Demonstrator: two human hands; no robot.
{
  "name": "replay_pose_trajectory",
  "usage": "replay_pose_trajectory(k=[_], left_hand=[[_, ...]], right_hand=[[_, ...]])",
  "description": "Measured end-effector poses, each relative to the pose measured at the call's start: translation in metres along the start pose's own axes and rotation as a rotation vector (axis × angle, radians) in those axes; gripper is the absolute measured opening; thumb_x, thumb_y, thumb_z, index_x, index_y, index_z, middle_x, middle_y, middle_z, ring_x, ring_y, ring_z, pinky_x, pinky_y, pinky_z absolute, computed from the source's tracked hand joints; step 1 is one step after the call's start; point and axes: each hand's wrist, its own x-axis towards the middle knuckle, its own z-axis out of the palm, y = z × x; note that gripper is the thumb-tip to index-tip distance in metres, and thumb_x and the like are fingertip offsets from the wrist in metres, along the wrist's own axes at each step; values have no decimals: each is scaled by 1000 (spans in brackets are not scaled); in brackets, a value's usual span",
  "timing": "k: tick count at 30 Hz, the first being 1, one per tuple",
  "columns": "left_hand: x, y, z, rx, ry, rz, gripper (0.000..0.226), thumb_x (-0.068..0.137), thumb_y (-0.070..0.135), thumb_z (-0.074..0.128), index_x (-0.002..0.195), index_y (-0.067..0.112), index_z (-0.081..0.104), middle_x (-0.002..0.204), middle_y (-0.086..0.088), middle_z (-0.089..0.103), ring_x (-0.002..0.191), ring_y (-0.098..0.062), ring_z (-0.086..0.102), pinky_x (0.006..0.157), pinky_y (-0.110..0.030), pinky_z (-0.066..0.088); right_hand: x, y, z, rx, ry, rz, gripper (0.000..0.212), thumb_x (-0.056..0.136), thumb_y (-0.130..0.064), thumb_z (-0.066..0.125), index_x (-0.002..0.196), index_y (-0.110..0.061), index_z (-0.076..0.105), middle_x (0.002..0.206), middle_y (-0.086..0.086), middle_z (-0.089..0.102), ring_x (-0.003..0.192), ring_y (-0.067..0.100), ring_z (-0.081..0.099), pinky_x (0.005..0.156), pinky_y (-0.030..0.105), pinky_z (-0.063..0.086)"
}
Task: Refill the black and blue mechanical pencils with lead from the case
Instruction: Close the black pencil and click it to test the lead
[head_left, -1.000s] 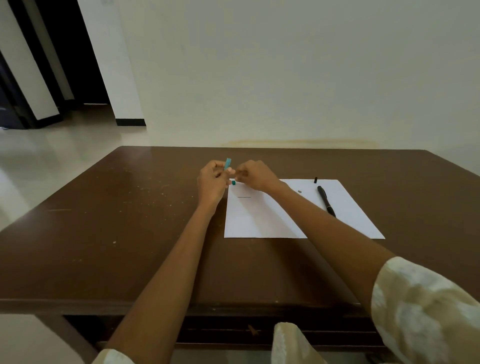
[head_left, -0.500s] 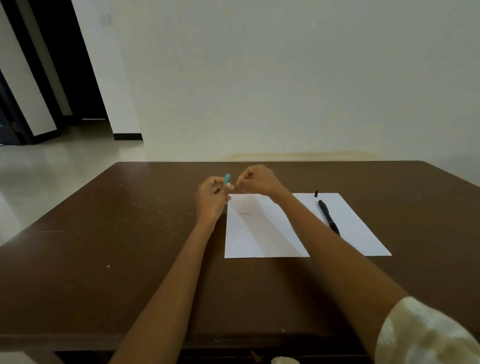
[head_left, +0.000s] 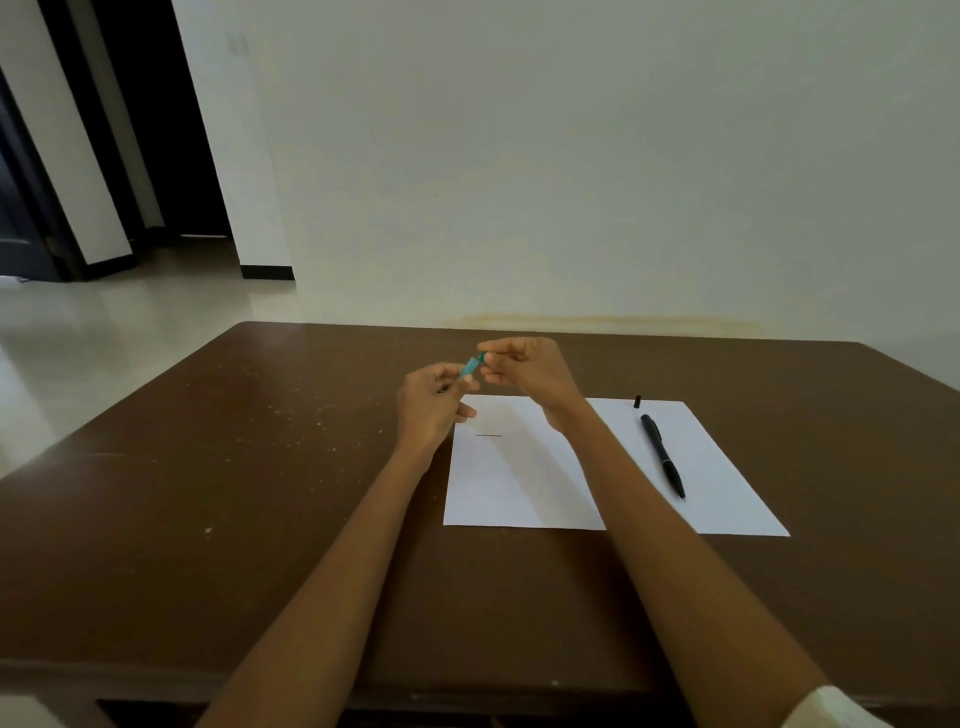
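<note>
Brown wooden bench (head_left: 218, 467), scuffed, with white paper sheet (head_left: 722, 467) right of centre. Head view: left hand (head_left: 434, 402) clenched around a teal-blue pencil (head_left: 470, 367), raised above the bench at the sheet's far left corner. Right hand (head_left: 527, 366) pinches the pencil's upper end. Black pencil (head_left: 664, 457) lies on the sheet, small black cap (head_left: 637, 401) just beyond it. One thin lead (head_left: 488, 435) lies on the paper. No legible writing anywhere.
</note>
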Motion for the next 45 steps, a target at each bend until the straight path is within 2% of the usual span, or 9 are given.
replay_pose_trajectory(k=[5,16,24,30,32,36,39,43,45], left_hand=[[-2,5,0,18,-25,-8,26,88,20,61,112,9,63,92,-5,72,58,-16,68,58,-25,57],[-4,5,-1,-69,-72,-50,22,88,16,61,108,9,65,83,-4,71,48,-12,65,51,-22,56],[-3,4,-5,38,-178,-58,21,89,19,60,107,10,66,82,1,71,47,-10,64,51,-22,55],[-9,7,-7,-84,-140,-68,18,90,17,58,105,10,65,82,1,70,48,-9,65,50,-19,55],[-10,9,-8,-136,-137,-52,18,91,18,58,105,8,65,82,0,70,49,-10,66,51,-21,56],[-6,10,-6,-85,-36,-6,19,90,22,59,100,8,69,75,-1,68,59,-7,62,56,-16,52],[-1,4,-7,31,17,39,18,91,27,57,84,18,73,71,-1,68,64,-8,55,64,-23,46],[-3,3,-6,45,-25,31,17,90,22,58,88,15,73,71,2,69,65,-9,62,65,-20,52],[-4,2,-5,49,-12,20,17,90,22,58,92,12,72,70,1,69,64,-8,65,58,-12,51]], right_hand=[[1,-5,3,-15,-11,-35,21,89,-5,61,108,0,68,98,13,70,87,21,68,76,21,58],[4,-14,-9,-212,-113,10,22,89,-7,62,109,0,68,101,18,71,79,17,69,79,23,57],[5,-12,-17,-400,-225,-58,22,87,1,62,108,3,68,98,22,70,64,-5,67,65,11,53],[-5,-17,-10,-191,-252,7,30,93,-2,54,122,4,59,112,23,65,89,19,68,76,16,56],[-8,-18,-5,-101,-241,15,30,93,-3,55,122,2,59,110,22,66,89,20,69,77,20,57],[-8,-17,9,54,-63,81,29,88,0,60,117,3,61,102,24,67,76,20,71,70,25,59],[-4,-17,16,19,82,189,24,85,1,63,109,0,59,96,17,67,74,19,68,63,23,58],[-10,-10,30,-103,-7,263,9,83,0,62,90,-4,66,76,12,66,64,16,64,59,21,55],[-11,-7,37,-118,10,258,12,85,2,60,81,-7,67,72,13,66,62,17,65,59,20,58]])
